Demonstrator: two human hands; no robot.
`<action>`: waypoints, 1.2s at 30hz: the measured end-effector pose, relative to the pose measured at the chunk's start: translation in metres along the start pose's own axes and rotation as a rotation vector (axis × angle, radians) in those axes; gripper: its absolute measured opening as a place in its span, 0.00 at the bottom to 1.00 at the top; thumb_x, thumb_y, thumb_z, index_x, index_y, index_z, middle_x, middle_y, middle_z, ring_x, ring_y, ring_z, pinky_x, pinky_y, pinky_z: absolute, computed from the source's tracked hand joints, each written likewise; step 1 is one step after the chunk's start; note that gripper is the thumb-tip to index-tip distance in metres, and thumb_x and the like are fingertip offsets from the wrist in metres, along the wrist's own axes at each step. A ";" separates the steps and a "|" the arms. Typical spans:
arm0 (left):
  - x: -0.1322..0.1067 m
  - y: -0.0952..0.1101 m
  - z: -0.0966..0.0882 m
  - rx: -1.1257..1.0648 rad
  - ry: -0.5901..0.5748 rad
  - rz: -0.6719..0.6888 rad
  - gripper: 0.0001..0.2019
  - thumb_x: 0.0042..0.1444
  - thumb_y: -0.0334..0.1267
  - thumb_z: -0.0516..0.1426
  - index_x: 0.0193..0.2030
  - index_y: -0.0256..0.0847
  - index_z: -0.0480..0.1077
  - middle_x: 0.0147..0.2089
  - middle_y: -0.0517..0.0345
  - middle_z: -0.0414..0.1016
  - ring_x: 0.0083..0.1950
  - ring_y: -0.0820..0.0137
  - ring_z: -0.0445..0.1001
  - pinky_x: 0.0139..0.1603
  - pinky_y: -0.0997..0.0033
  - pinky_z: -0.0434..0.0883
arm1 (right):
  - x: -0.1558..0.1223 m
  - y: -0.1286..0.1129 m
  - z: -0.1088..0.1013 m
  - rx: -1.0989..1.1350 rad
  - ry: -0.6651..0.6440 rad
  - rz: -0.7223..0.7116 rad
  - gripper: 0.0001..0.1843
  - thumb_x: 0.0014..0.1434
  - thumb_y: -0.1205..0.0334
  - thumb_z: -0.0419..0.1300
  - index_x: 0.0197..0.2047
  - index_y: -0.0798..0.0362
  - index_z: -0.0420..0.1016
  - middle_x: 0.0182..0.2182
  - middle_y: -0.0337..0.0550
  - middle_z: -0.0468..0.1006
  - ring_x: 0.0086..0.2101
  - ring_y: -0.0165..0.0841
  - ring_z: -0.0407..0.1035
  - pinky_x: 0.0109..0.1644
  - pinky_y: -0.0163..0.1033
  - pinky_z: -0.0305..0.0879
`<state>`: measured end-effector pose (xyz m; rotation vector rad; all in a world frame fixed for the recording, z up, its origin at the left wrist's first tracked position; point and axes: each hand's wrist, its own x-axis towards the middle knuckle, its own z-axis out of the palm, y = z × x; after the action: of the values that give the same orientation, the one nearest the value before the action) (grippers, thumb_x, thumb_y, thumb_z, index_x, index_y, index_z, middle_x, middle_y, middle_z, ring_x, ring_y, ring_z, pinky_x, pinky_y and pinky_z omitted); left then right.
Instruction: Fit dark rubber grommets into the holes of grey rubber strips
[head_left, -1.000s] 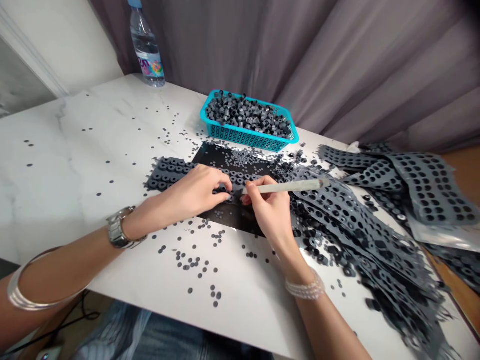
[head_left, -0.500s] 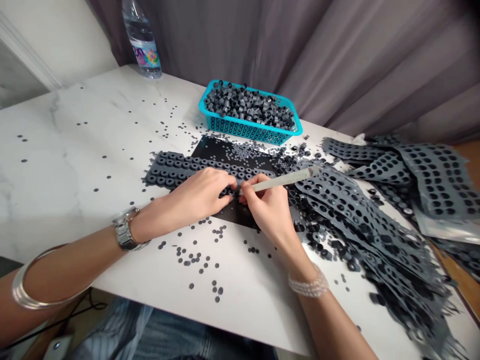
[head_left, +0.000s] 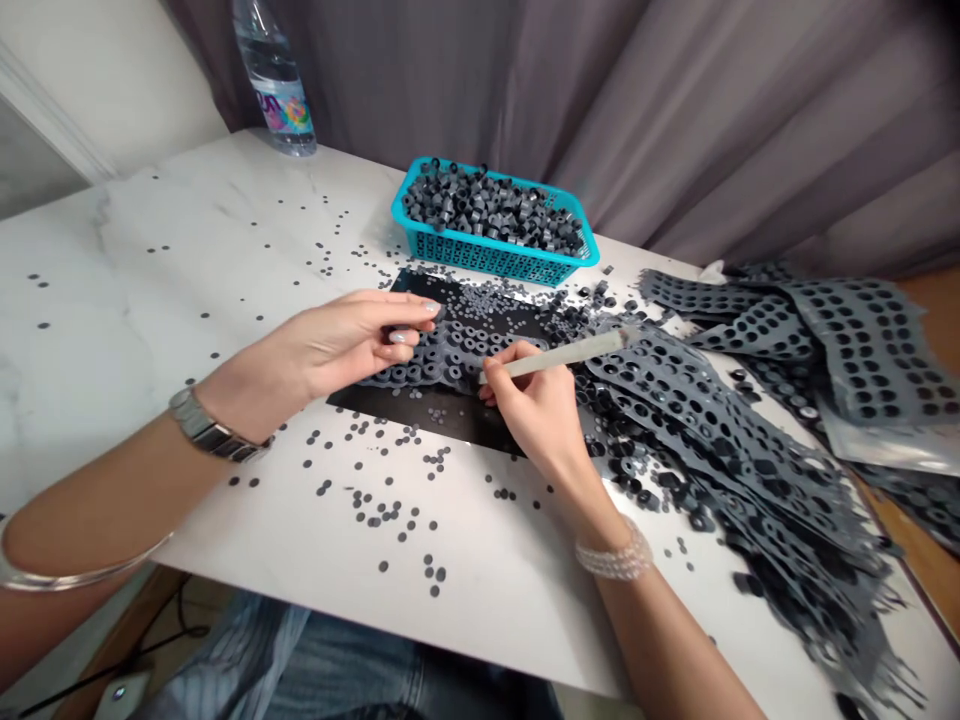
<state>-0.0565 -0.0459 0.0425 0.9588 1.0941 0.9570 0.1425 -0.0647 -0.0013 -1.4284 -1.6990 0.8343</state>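
My left hand [head_left: 337, 345] is closed on the edge of a grey rubber sheet of small rings [head_left: 442, 350] and lifts it a little off a black mat [head_left: 420, 410]. My right hand [head_left: 536, 405] grips a pale stick-like tool [head_left: 559, 356], held like a pen, with its near end close to the sheet. A watch and a bangle are on my left arm, a bead bracelet on my right wrist.
A teal basket [head_left: 495, 258] full of grey rings stands behind the mat. Punched-out grey sheets [head_left: 750, 420] pile up on the right. Small dark discs [head_left: 390, 520] lie scattered over the white marble table [head_left: 150, 280]. A water bottle [head_left: 274, 80] stands at the back left.
My left hand has turned, moved left and lifted the ring sheet's edge off the mat; before it pressed flat on the sheet. My right hand and tool stayed about in place.
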 end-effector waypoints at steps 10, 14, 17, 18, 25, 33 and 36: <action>0.009 -0.013 0.003 -0.351 -0.133 -0.230 0.04 0.55 0.28 0.60 0.37 0.31 0.76 0.37 0.51 0.72 0.25 0.84 0.60 0.20 0.85 0.60 | 0.005 0.012 -0.031 -0.071 0.050 0.117 0.11 0.59 0.55 0.56 0.29 0.51 0.68 0.21 0.40 0.78 0.25 0.35 0.73 0.32 0.38 0.63; 0.009 -0.019 0.002 -0.335 -0.126 -0.209 0.07 0.56 0.30 0.60 0.41 0.30 0.77 0.37 0.49 0.72 0.28 0.82 0.63 0.23 0.84 0.60 | 0.004 0.013 -0.033 -0.068 0.072 0.171 0.12 0.59 0.54 0.56 0.28 0.51 0.68 0.21 0.41 0.78 0.25 0.36 0.73 0.32 0.39 0.63; 0.018 -0.014 0.001 -0.173 -0.013 -0.059 0.08 0.55 0.31 0.60 0.41 0.33 0.77 0.40 0.49 0.73 0.36 0.76 0.69 0.28 0.80 0.63 | 0.003 0.010 -0.036 -0.045 0.128 0.170 0.13 0.59 0.53 0.55 0.27 0.50 0.66 0.20 0.41 0.77 0.25 0.37 0.73 0.32 0.39 0.63; 0.024 -0.008 0.003 -0.062 0.039 0.039 0.08 0.55 0.33 0.60 0.41 0.35 0.77 0.41 0.49 0.74 0.38 0.74 0.69 0.30 0.78 0.64 | 0.003 0.009 -0.037 -0.042 0.146 0.167 0.14 0.60 0.52 0.54 0.26 0.50 0.65 0.20 0.41 0.77 0.25 0.37 0.73 0.32 0.39 0.62; 0.128 0.070 0.040 0.893 0.108 0.685 0.12 0.55 0.36 0.55 0.43 0.40 0.77 0.46 0.51 0.79 0.44 0.65 0.73 0.50 0.63 0.66 | 0.001 0.003 -0.033 -0.031 0.134 0.113 0.13 0.60 0.54 0.52 0.25 0.48 0.63 0.18 0.40 0.75 0.22 0.37 0.70 0.28 0.37 0.58; 0.200 0.085 0.053 0.978 -0.008 0.654 0.10 0.51 0.40 0.58 0.34 0.39 0.79 0.42 0.53 0.82 0.52 0.56 0.72 0.57 0.62 0.62 | -0.002 0.000 -0.031 -0.046 0.105 0.091 0.11 0.59 0.63 0.51 0.25 0.49 0.64 0.17 0.38 0.73 0.21 0.33 0.67 0.26 0.35 0.55; 0.203 0.085 0.042 0.974 -0.018 0.646 0.16 0.56 0.44 0.53 0.37 0.37 0.79 0.51 0.51 0.79 0.56 0.57 0.71 0.60 0.62 0.60 | -0.003 -0.004 -0.032 -0.028 0.099 0.095 0.11 0.60 0.62 0.51 0.25 0.49 0.64 0.18 0.38 0.73 0.20 0.32 0.66 0.26 0.34 0.54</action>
<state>0.0105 0.1655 0.0763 2.2060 1.2727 0.8926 0.1687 -0.0679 0.0178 -1.5538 -1.5850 0.7800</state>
